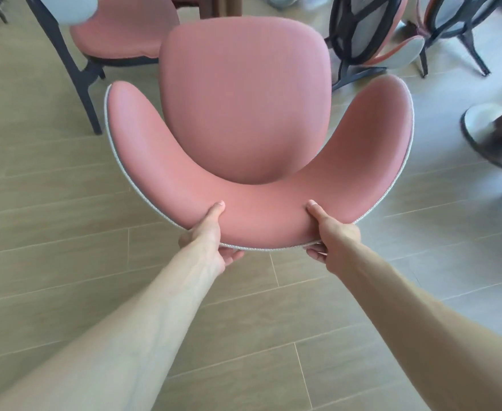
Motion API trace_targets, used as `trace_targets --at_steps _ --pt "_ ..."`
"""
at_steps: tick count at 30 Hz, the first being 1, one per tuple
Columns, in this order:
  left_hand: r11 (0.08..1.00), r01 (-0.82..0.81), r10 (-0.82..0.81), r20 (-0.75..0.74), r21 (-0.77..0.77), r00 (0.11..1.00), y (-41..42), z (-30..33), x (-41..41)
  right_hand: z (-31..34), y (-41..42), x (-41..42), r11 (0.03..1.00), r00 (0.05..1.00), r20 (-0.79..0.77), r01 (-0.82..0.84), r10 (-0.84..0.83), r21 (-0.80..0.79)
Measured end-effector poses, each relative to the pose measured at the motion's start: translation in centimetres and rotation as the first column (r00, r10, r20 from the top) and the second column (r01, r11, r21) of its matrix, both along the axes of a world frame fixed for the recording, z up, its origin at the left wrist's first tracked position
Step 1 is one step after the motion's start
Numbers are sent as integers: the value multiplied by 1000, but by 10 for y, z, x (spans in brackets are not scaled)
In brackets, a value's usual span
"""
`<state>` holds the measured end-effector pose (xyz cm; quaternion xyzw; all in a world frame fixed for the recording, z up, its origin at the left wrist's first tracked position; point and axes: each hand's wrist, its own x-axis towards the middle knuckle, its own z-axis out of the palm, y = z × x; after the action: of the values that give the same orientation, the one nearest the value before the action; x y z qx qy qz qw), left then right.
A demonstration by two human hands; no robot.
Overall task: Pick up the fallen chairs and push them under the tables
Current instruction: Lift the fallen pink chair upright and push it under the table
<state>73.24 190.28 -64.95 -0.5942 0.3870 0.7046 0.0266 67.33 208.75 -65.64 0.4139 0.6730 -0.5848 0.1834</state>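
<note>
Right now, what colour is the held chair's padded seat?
Salmon pink padded seat, clearest in the head view.

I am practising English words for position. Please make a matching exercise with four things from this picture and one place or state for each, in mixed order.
Things:
1. pink chair
2. left hand
3. fallen chairs
4. round table base

Places or states:
A. lying on the floor, upper right
B. upright, held by its backrest with both hands
C. at the right edge, on the floor
D. gripping the backrest rim, left of the right hand

Pairs: 1-B, 2-D, 3-A, 4-C
</note>
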Motion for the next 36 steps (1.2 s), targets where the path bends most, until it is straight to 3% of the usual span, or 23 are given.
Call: trace_targets --at_steps 6,11,19,36 --pt "981 -96 96 -7 -167 995 -22 23 -75 30 -43 -67 986 976 -161 160 -149 51" --pt "966 -153 147 -43 -210 988 -37 33 -124 34 -66 -117 954 936 -275 265 -221 137" --pt "950 -143 125 -84 -276 989 -75 65 -217 62 -101 -209 948 911 -365 268 -192 170" --pt "944 -163 163 -27 -287 986 -134 89 -365 86 -157 -361 926 954 -265 219 -137 308"
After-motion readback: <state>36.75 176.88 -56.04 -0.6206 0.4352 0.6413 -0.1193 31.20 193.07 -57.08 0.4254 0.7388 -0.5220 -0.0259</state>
